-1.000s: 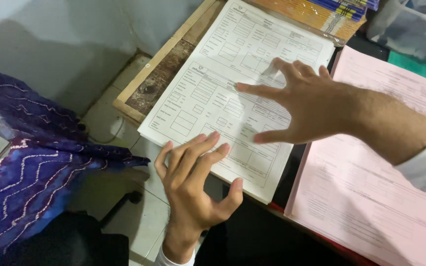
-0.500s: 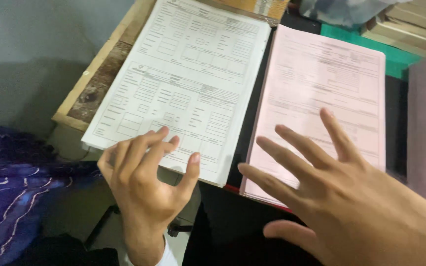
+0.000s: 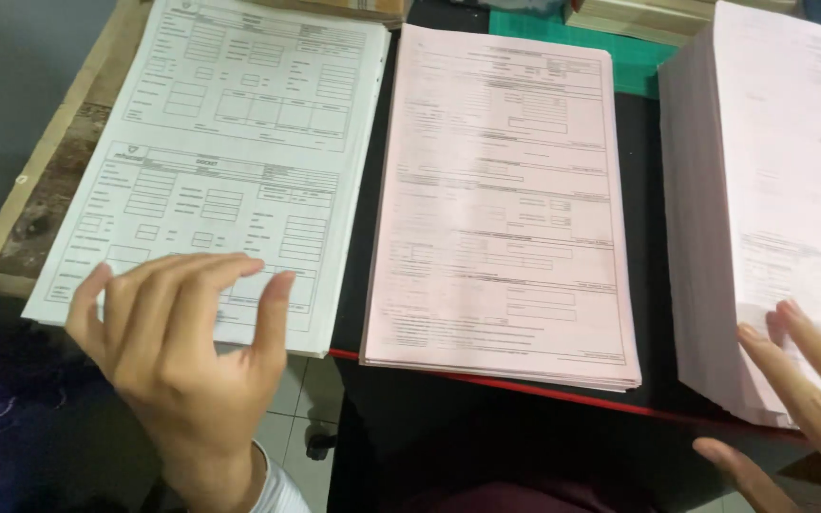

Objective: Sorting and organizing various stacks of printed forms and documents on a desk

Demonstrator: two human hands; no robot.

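Hovering with curled, loosely open fingers and gripping nothing, the left hand (image 3: 187,356) sits over the near edge of the white form stack (image 3: 230,161). Right of it lies the pink form stack (image 3: 501,209). The right hand (image 3: 805,380), splayed and empty, has swung from there to the tall pink pile (image 3: 781,190) on the bench (image 3: 653,275), touching its near corner.

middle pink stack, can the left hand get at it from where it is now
Probably yes: the left hand hovers over the white forms, right beside the middle pink stack, and nothing lies on that stack or between them.
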